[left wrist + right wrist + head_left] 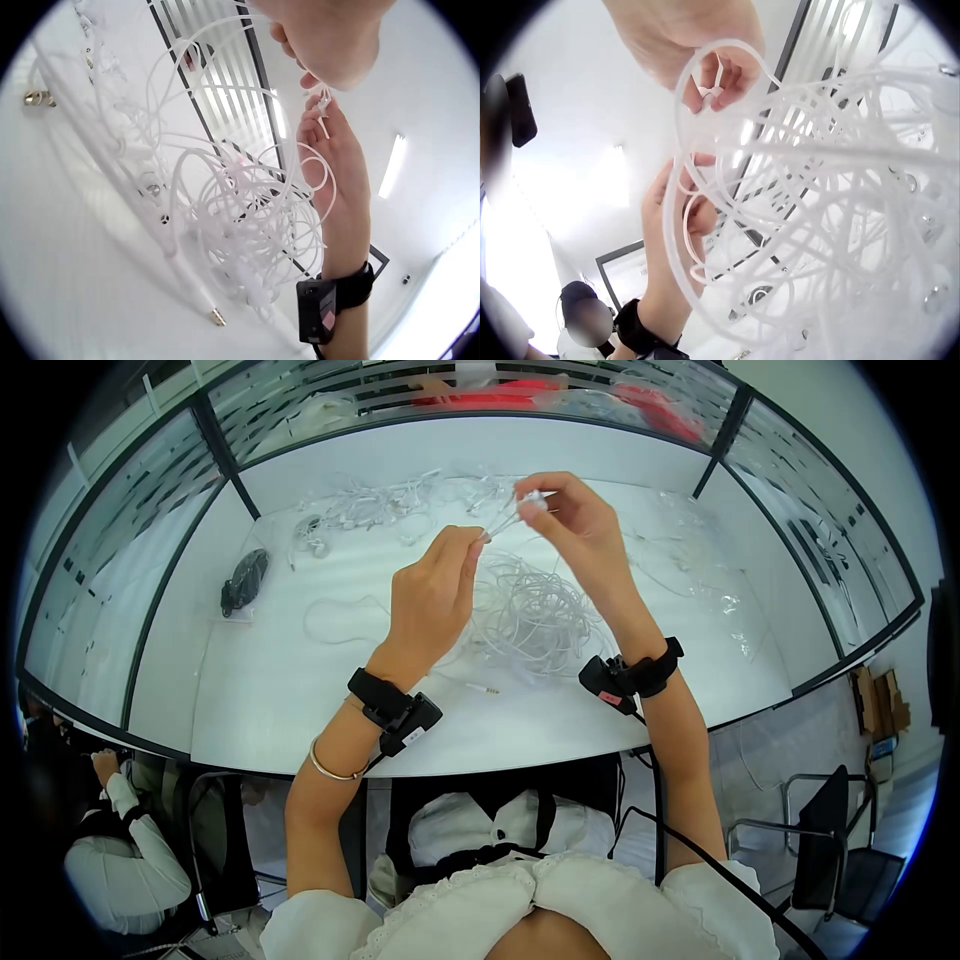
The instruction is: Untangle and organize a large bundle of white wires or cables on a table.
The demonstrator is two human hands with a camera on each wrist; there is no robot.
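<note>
Above the white table (300,710), both hands hold parts of thin white earphone cable (498,525). My left hand (430,590) pinches the cable near its fingertips. My right hand (585,525), higher and to the right, grips a small white earphone piece (535,502) between thumb and fingers; the piece also shows in the right wrist view (709,94). Under the hands lies a tangled heap of white cables (530,615). A gold-tipped plug (483,688) lies on the table before the heap, and shows larger in the left wrist view (217,316).
More bundled white cables (370,505) lie along the back of the table. A black bundle (245,582) sits at the left, and clear plastic bags (715,600) at the right. Glass-topped partitions (480,435) enclose three sides. Another person (125,870) sits at the lower left.
</note>
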